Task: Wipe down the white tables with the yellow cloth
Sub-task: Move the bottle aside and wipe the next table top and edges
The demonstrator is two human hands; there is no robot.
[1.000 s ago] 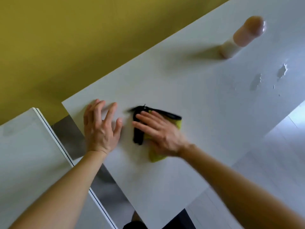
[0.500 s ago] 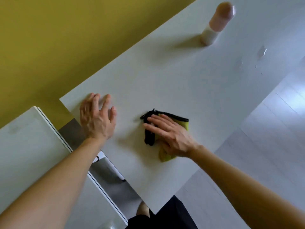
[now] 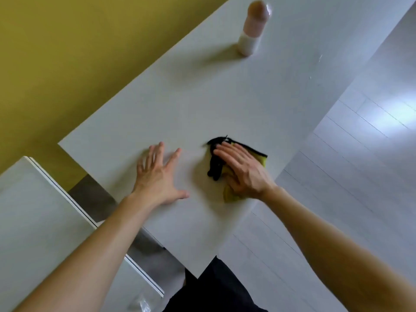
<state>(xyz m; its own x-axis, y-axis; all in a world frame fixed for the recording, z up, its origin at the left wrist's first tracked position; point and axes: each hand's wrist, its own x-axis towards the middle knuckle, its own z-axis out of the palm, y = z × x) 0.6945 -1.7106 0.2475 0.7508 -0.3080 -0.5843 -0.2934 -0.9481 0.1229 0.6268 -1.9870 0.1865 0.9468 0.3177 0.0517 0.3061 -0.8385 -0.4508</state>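
Moved: yellow cloth and right hand are now sitting nearer the table's floor-side edge than half a second ago, and the left hand is lying further in from the corner
Cloth: it is lying bunched, black trim showing, on the white table under the right hand, close to that edge
Right hand: fingers are lying straight and together, palm pressing the cloth down, not gripping it
Left hand: fingers are spreading wide, palm bracing on bare tabletop near the cloth, not touching it
Edge risk: a flat palm is only pinning the cloth, so a stroke running on is likely sending it off onto the floor
Bottle risk: the pink-and-white bottle is standing upright well apart, and a long sweep is risking tipping it
Missed spots: small drops are lying near the far edge, and short strokes are leaving them
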